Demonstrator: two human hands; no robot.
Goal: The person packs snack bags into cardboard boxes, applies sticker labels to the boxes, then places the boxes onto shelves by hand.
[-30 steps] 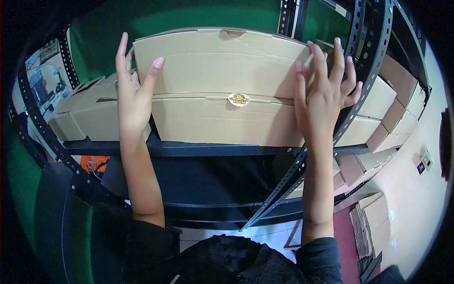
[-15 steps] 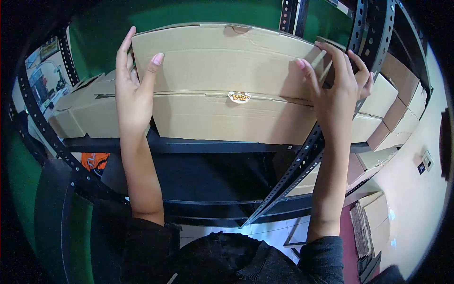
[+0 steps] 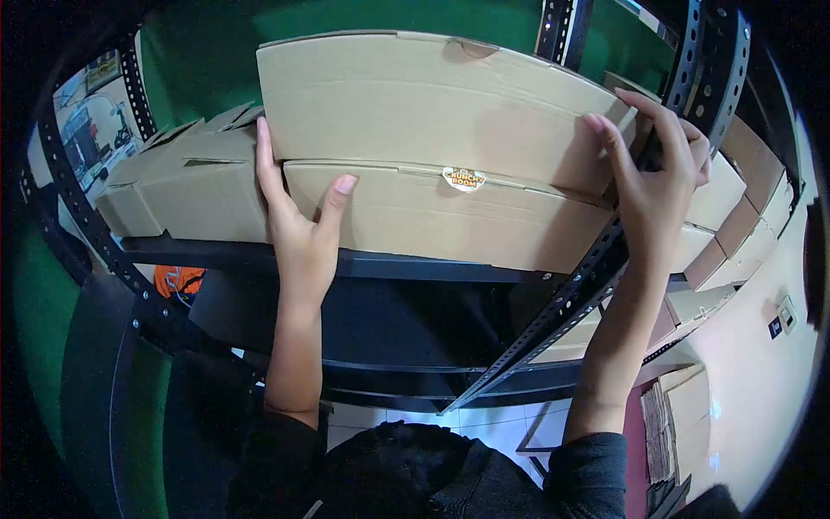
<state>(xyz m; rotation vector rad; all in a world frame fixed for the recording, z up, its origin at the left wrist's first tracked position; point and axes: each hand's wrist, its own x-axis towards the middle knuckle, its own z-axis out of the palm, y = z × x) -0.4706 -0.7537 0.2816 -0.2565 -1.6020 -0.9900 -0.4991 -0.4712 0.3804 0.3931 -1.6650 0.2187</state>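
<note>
The left hand is spread open around the left front corner of the lower box; the right hand is held open about the right end of the upper box. The upper box is stacked on the lower box, on the shelf. If pushed unevenly, the stack could be skewed or caught by the upright post. Two hands, two stacked boxes and one sticker are counted.

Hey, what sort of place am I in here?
It looks like a storeroom or packing area, though I can't be certain. The clues are the black metal shelving, the cardboard boxes on it, and what looks like a stack of flattened cardboard at lower right.
</note>
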